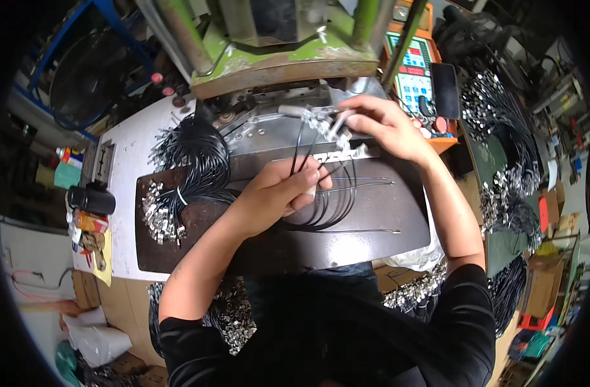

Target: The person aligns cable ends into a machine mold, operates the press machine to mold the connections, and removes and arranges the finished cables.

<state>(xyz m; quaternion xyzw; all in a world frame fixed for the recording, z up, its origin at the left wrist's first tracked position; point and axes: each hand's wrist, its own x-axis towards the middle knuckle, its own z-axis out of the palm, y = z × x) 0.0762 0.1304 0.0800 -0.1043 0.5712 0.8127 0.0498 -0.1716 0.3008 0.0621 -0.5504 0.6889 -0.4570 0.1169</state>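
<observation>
My left hand is closed around a few thin black cables in front of the press. The cables run up from the fist to a cluster of silvery metal end fittings and loop down to the right. Thumb and fingers of my right hand are at that cluster, pinching a pale metal piece that is blurred. Single cables with metal tips lie on the dark board under my hands. A tied bundle of black cables with metal ends rests left of my left hand.
The green press stands directly ahead. A control panel in an orange housing is at the far right. More cable bundles hang along the right side. A black cylinder lies at the left edge of the white table.
</observation>
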